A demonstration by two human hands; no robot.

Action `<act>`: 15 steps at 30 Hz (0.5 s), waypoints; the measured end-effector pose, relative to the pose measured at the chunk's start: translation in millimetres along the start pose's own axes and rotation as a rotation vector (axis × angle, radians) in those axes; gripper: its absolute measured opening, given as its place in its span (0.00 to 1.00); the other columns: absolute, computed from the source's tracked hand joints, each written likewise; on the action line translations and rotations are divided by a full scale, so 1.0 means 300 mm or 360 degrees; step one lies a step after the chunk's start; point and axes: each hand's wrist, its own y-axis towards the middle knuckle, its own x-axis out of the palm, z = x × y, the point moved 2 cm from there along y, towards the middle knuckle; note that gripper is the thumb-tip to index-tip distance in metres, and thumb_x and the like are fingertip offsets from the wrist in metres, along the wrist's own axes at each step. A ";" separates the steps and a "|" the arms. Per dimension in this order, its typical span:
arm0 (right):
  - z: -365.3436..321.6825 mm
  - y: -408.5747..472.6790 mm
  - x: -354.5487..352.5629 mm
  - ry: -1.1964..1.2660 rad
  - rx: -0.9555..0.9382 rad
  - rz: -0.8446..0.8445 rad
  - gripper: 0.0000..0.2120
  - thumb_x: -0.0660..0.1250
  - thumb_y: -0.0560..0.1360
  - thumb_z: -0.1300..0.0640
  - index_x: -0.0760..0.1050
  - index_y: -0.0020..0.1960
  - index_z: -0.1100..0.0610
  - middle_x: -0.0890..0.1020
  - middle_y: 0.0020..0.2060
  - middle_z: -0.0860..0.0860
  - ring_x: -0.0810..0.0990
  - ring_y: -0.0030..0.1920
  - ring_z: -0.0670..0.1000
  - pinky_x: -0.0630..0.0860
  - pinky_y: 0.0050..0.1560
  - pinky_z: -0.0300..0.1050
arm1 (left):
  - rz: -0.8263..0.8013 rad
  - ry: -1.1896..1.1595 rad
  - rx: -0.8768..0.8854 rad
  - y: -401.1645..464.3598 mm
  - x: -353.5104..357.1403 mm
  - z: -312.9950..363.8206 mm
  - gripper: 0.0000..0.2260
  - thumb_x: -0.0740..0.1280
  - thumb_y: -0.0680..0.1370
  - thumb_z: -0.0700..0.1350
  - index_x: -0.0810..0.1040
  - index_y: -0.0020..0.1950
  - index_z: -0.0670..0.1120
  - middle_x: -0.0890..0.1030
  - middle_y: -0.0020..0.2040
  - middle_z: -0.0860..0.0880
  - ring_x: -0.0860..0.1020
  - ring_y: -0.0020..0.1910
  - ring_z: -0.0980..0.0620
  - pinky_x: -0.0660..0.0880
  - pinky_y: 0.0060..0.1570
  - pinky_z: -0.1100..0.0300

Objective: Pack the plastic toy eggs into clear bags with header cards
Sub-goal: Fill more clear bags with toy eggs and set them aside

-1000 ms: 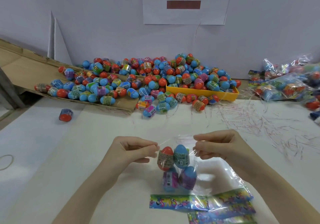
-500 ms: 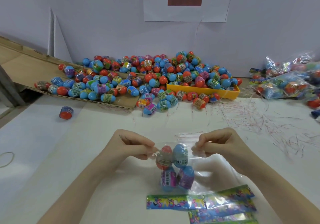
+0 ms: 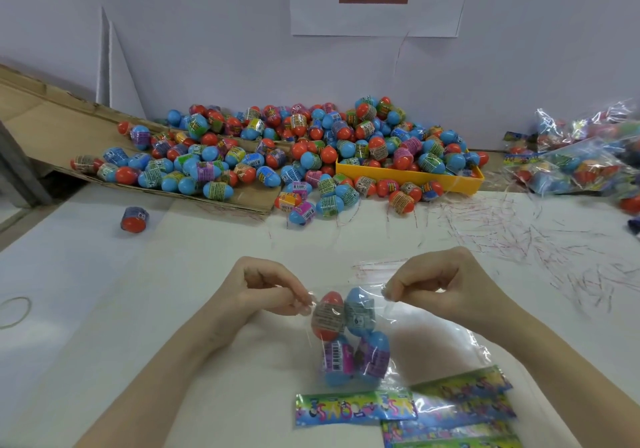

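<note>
Hands have closed inward; left hand (image 3: 266,290) and right hand (image 3: 438,283) pinch the bag (image 3: 349,336) mouth, eggs (image 3: 348,340) hanging for sealing.

A clear bag (image 3: 349,340) holding four plastic eggs (image 3: 348,338) (one red-topped, three blue) hangs upright above the desk, colourful header cards (image 3: 355,407) lying flat just below it.

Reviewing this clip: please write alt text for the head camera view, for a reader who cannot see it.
Two bare hands, left hand and right hand, pinch the top corners of a clear bag holding four toy eggs above a white table. Colourful header cards lie just below; a heap of loose eggs and a yellow tray sit by the wall.
</note>
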 end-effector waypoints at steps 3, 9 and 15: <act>-0.005 0.003 0.004 -0.0122 -0.0099 0.0001 0.18 0.67 0.64 0.79 0.81 0.35 0.57 0.84 0.31 0.52 0.82 0.34 0.47 0.75 0.36 0.31 | 0.0029 0.0003 0.0020 -0.003 0.000 0.007 0.07 0.69 0.57 0.44 0.84 0.31 0.45 0.83 0.31 0.46 0.82 0.32 0.54 0.75 0.32 0.68; 0.013 0.005 0.008 -0.0264 -0.0079 -0.0074 0.15 0.66 0.63 0.80 0.82 0.33 0.61 0.83 0.30 0.47 0.81 0.33 0.42 0.72 0.34 0.27 | 0.0138 0.0259 0.0018 -0.010 0.012 0.012 0.11 0.80 0.52 0.45 0.84 0.30 0.45 0.84 0.32 0.44 0.82 0.31 0.53 0.77 0.33 0.67; -0.033 0.013 -0.088 -0.0233 0.0186 -0.0264 0.17 0.71 0.68 0.68 0.83 0.39 0.44 0.83 0.44 0.39 0.81 0.47 0.39 0.75 0.48 0.31 | 0.0185 0.0190 -0.0005 -0.015 0.012 0.014 0.10 0.78 0.50 0.45 0.84 0.29 0.46 0.84 0.33 0.43 0.83 0.32 0.51 0.78 0.34 0.65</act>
